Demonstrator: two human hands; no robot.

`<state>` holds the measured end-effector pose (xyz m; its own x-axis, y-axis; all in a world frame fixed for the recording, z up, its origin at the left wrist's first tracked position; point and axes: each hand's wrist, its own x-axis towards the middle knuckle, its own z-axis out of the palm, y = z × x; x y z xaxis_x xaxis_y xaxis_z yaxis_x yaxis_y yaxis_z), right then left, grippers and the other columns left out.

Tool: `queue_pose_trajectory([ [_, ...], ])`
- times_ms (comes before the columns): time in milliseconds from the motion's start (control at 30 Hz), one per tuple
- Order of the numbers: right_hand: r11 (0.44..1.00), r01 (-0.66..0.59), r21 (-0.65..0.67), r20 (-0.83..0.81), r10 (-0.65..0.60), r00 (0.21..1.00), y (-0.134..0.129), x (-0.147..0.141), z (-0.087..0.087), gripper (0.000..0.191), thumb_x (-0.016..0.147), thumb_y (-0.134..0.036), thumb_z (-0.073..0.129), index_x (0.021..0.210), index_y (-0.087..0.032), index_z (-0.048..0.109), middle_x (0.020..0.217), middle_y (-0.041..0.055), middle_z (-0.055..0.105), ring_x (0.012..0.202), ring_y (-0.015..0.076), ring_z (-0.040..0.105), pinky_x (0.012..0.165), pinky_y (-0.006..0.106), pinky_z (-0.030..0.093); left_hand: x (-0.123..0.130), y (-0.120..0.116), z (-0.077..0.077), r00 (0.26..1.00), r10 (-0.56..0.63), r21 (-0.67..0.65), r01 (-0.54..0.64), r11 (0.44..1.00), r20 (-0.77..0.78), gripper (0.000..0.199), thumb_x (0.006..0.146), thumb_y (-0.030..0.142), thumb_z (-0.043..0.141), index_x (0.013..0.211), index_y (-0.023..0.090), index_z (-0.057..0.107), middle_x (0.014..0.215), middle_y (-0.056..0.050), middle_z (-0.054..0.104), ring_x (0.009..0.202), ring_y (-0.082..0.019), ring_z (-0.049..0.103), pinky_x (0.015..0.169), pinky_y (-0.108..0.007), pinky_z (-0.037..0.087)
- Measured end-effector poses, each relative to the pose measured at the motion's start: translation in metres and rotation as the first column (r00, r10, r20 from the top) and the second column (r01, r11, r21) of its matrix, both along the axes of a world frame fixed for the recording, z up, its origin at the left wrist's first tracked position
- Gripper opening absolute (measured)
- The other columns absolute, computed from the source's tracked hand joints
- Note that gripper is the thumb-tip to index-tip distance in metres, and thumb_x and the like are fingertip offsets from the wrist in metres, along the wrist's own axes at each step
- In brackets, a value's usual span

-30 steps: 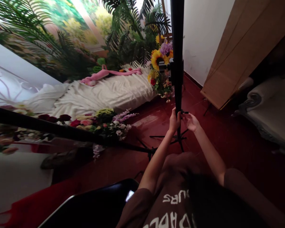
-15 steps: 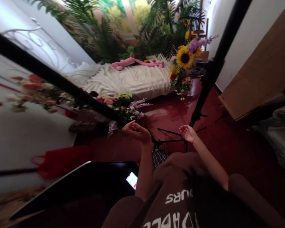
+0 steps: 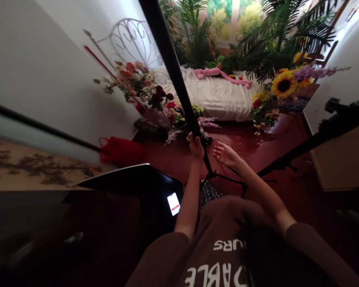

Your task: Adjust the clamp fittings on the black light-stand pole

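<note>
My left hand (image 3: 196,148) is at a slanting black pole (image 3: 182,91), with its fingers closed round the pole's lower part; some of the fingers are hard to make out. Just right of the pole, my right hand (image 3: 225,154) is open and holds nothing, its palm turned up and its fingers apart. Below the hands, the pole runs down to a black stand base with thin legs (image 3: 227,177). A lit phone (image 3: 173,203) lies on a dark surface (image 3: 155,187) left of my left forearm.
A second black stand (image 3: 287,157) slants at the right. Ahead are a cloth-draped bench (image 3: 224,99) with a pink plush toy (image 3: 211,71), sunflowers (image 3: 283,85), and mixed flowers (image 3: 137,81). A red bag (image 3: 121,150) lies at the left, and a brown board (image 3: 344,159) stands right.
The view has swung left. My left hand has gone from loosely curled near the pole to closed on it. My right hand has come nearer to the left one and stays open.
</note>
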<state>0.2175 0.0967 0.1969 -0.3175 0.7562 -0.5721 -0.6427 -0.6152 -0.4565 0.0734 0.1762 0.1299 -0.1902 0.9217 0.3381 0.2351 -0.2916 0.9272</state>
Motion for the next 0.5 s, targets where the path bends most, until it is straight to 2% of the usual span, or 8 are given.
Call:
queue_pose_trajectory([
  [100,0.994,-0.083,0.065,0.13,0.074,0.989,0.017,-0.016,0.012,0.038,0.105,-0.044,0.031,0.086,-0.02,0.054,0.063,-0.0008,0.066,0.052,0.0101,0.064,0.043,0.016,0.045,0.001,0.001,-0.002,0.997,0.068,0.026,-0.068,0.997,0.021,0.083,0.085,0.082,0.029,0.123,0.013,0.055,0.113,-0.018,0.067,0.107,-0.023,0.065,0.093,-0.032,0.05],
  [233,0.976,-0.101,0.195,0.409,0.013,0.912,0.029,-0.029,0.022,0.038,0.106,-0.04,0.029,0.085,-0.02,0.054,0.057,-0.0017,0.063,0.045,0.0089,0.057,0.041,0.016,0.04,0.002,0.0,0.002,0.999,0.042,0.045,-0.044,0.998,0.032,0.077,0.084,0.082,0.032,0.115,0.016,0.058,0.092,-0.011,0.068,0.082,-0.019,0.065,0.078,-0.03,0.051],
  [333,0.963,-0.136,0.235,0.566,-0.021,0.824,0.031,-0.028,0.023,0.041,0.104,-0.047,0.035,0.079,-0.02,0.053,0.053,-0.0006,0.061,0.042,0.0099,0.053,0.04,0.017,0.038,0.004,0.0,0.004,0.998,0.03,0.038,-0.033,0.999,0.055,0.074,0.085,0.08,0.033,0.111,0.017,0.06,0.084,-0.008,0.066,0.075,-0.017,0.062,0.073,-0.029,0.05],
  [400,0.965,-0.194,0.174,0.579,0.059,0.813,0.029,-0.025,0.024,0.052,0.102,-0.056,0.03,0.072,-0.02,0.051,0.05,0.0006,0.058,0.039,0.0101,0.05,0.038,0.018,0.035,0.005,0.001,0.005,0.998,0.036,0.024,-0.037,0.999,0.057,0.075,0.085,0.08,0.033,0.111,0.016,0.061,0.082,-0.008,0.065,0.073,-0.017,0.061,0.071,-0.028,0.05],
  [500,0.949,-0.301,0.096,0.387,0.243,0.889,0.026,-0.02,0.027,0.059,0.102,-0.058,0.019,0.064,-0.021,0.044,0.043,-0.0024,0.046,0.036,0.009,0.038,0.036,0.018,0.029,0.005,0.002,0.007,0.997,0.054,0.026,-0.055,0.998,0.056,0.074,0.084,0.08,0.036,0.111,0.016,0.062,0.079,-0.006,0.064,0.071,-0.016,0.059,0.068,-0.028,0.049],
])
